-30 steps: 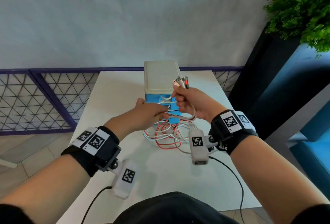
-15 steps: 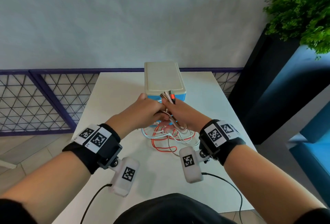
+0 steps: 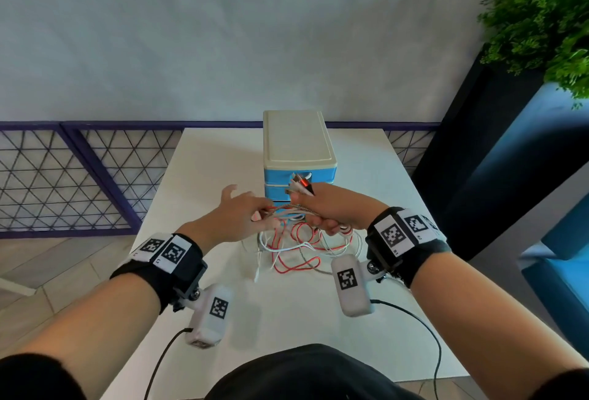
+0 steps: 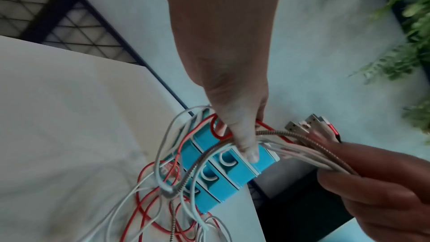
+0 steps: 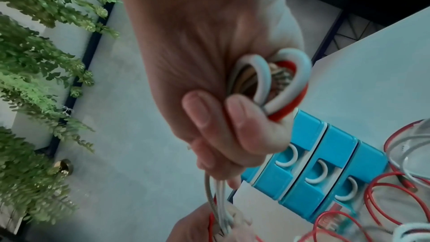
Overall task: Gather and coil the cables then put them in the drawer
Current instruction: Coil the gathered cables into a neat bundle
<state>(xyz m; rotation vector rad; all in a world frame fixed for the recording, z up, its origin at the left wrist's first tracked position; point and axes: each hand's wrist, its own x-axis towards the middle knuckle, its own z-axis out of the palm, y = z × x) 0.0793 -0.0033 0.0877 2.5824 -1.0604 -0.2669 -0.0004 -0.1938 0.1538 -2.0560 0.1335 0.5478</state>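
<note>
Several cables, white, red and one braided, lie tangled on the white table (image 3: 207,176) as a loose heap (image 3: 296,253) in front of a small drawer unit (image 3: 298,145) with blue drawers, all closed. My right hand (image 3: 328,208) grips the gathered cables in a fist, with their USB plugs (image 3: 301,184) sticking up above the thumb. A folded loop (image 5: 288,80) pokes out below the palm. My left hand (image 3: 242,218) pinches the same strands (image 4: 274,146) a short way to the left, with a red cable round one finger. A short span is stretched between my hands.
The drawer unit (image 5: 325,163) stands mid-table right behind my hands. A purple mesh railing (image 3: 79,176) runs behind the table. A dark planter with a green plant (image 3: 541,17) and a blue seat (image 3: 561,272) stand to the right. Black camera leads hang off the table's near edge.
My hands met in front of the drawers half a second ago and have now drawn apart. The left slid left along the cables. The right hand came down from its higher position.
</note>
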